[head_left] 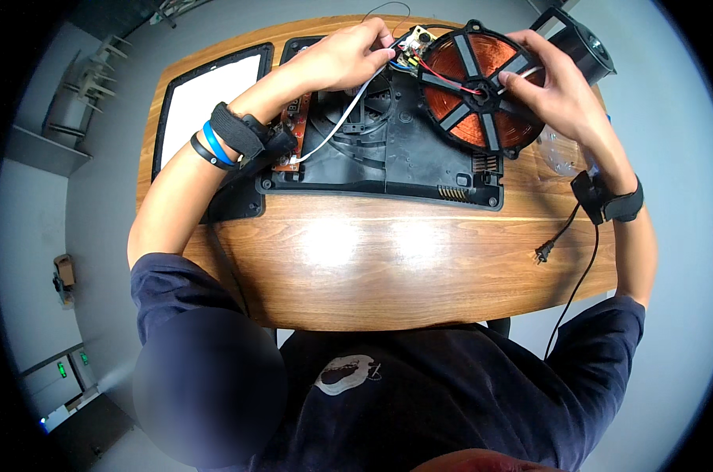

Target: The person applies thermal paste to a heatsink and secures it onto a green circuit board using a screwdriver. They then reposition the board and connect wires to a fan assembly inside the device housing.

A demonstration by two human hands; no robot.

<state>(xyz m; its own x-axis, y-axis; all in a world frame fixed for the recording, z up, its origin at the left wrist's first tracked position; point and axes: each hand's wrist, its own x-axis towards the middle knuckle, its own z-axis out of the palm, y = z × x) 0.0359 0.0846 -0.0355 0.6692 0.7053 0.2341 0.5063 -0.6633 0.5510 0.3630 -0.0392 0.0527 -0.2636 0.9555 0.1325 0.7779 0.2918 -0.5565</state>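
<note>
My left hand is closed in a pinch at the edge of a small circuit board, where the upper end of a white ribbon cable reaches my fingertips. That cable runs down to a reddish-brown control board inside the black base shell of an induction cooker. My right hand grips the right side of a round copper induction coil, thumb on its front and fingers round the rim. The coil is raised over the shell's right part. Red and white wires cross it. A black fan sits in the shell.
A black-framed panel with a white face lies at the left of the wooden table. A black appliance part stands at the far right, with a clear plastic container nearer. A black plug hangs or lies by my right wrist.
</note>
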